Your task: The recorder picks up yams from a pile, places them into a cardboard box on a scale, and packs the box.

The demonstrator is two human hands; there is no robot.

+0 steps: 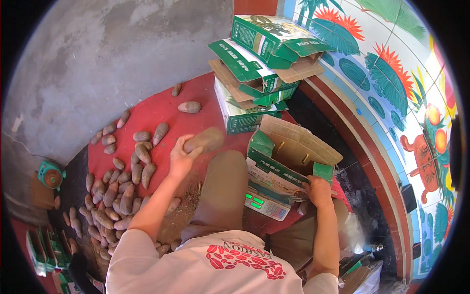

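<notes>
My left hand (181,158) is closed around a large brown tuber (206,140), blurred by motion, above the red sheet left of the open box. The near side of a green and white cardboard box (276,169) is gripped by my right hand (318,190) at its right corner. That box stands with its flaps raised, and its inside shows bare cardboard on the upper walls; the bottom is hidden. Beneath it sits a digital scale (267,204) with lit green displays. A big heap of similar tubers (126,198) lies to my left.
Several green and white boxes (264,49) are stacked beyond the open one. A few loose tubers (189,107) lie on the red sheet (147,115). A teal round device (51,175) stands by the grey wall (107,54). On the right runs a painted tile wall (391,88).
</notes>
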